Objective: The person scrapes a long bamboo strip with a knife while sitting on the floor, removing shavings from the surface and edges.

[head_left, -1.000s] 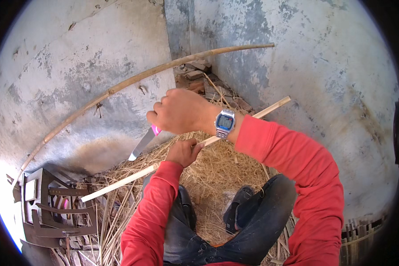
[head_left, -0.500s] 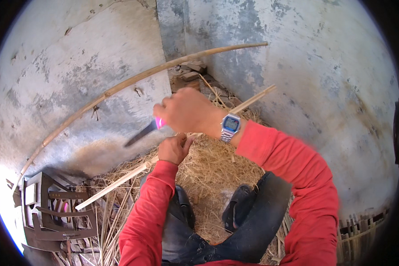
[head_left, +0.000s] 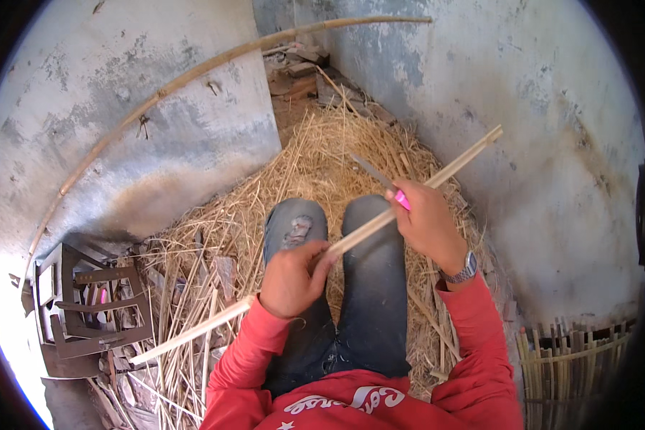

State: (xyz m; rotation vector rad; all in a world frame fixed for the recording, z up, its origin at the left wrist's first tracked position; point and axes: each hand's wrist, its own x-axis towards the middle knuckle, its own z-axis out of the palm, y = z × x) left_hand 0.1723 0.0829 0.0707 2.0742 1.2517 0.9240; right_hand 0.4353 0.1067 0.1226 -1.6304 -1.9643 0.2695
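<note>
My left hand point(head_left: 294, 279) is closed round a long pale split-wood strip point(head_left: 365, 233), thumb and fingers pinching it over my left thigh. The strip slants from the lower left, past my wrist, up to the right. In my right hand point(head_left: 433, 226) is a knife point(head_left: 371, 170) with a bright pink handle. Its thin grey blade points up and to the left, over the shavings. The right hand is beside the strip's upper part; whether its fingers touch the strip, I cannot tell.
A heap of straw-like shavings point(head_left: 330, 150) spreads before my knees. One long bent pole point(head_left: 193, 72) leans along the wall. At left stands a dark broken frame point(head_left: 100, 304) above loose sticks; bricks point(head_left: 304, 64) lie in the far corner. A slatted stick bundle point(head_left: 573, 365) is at lower right.
My right hand, with the knife, has swung from above the left hand to the right and nearer me. My knees have come together under the strip, and the left hand has shifted slightly nearer.
</note>
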